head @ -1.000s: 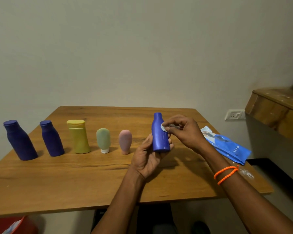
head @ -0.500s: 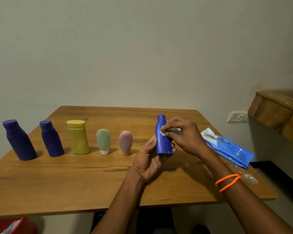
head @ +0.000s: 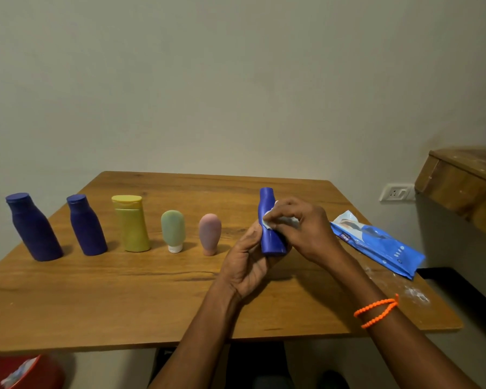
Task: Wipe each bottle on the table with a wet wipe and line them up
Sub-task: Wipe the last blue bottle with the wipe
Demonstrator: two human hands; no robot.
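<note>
Left hand [head: 246,265] grips the blue bottle [head: 270,234] (contents unseen); right hand [head: 300,228] pinches a wet wipe [head: 270,220].

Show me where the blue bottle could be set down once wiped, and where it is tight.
Bare wood lies between the pink bottle and the wipes pack, under the blue bottle and the hands. The table's whole near strip is bare. The row from dark bottle to pink is crowded.
</note>
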